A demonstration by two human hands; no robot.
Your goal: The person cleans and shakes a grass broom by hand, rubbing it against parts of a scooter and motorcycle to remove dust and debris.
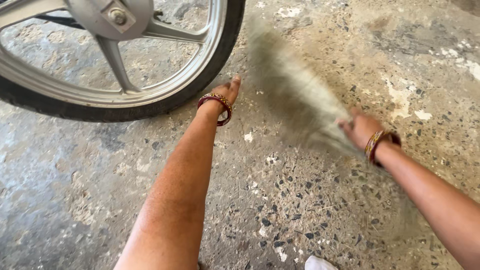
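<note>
**Broom blurred over a speckled floor, beside a parked wheel**

Concrete floor [280, 210] fills the view, grey and stone-flecked, patched with pale chips of flaking paint and fine dust. Top left, a big black tyre on a silver spoked wheel [150, 95] stands on that floor, hub bolt showing at the upper edge. Right of it comes the soft grass broom [295, 95], a long tan smear, too blurred to make out single strands, running from near the top of the frame down to the right hand [361, 129]. That hand is wrapped around the broom's lower end, fingers closed on it, red and gold bangles [381, 144] at the wrist. Across to the left hand [229, 91]: arm stretched straight out, fingers together and pointing forward, empty, the tips just beside the tyre's rubber; whether they touch it, I cannot tell. Matching bangles [216, 106] ring that wrist. Bottom edge, a small white scrap [320, 263] peeks in.
</note>
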